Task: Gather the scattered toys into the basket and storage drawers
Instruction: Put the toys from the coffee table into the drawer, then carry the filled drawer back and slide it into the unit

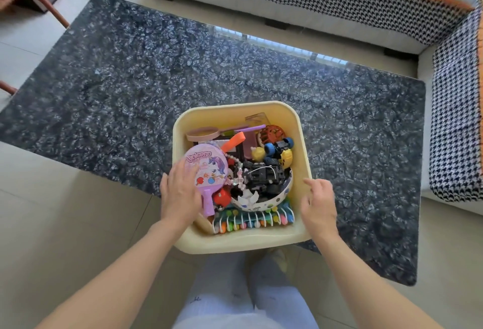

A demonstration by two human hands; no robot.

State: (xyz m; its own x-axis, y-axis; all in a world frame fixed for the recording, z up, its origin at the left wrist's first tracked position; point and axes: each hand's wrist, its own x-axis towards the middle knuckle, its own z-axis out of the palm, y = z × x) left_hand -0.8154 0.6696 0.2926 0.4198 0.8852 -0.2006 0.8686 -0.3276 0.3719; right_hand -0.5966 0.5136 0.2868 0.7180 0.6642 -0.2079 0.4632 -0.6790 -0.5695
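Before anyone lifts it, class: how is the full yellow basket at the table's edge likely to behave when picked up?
The basket is probably heavy, since toys fill it to the rim. It overhangs the table edge, so it may tip toward the person. The pink paddle lies loosely on top under the left hand and could slide off.

Bright, even daylight fills the scene, and shadows stay soft. A pale window glare streaks across the far side of the dark stone table. Wide-angle bending curves the sofa and table edges. The corners smear slightly, while the centre stays fairly sharp.
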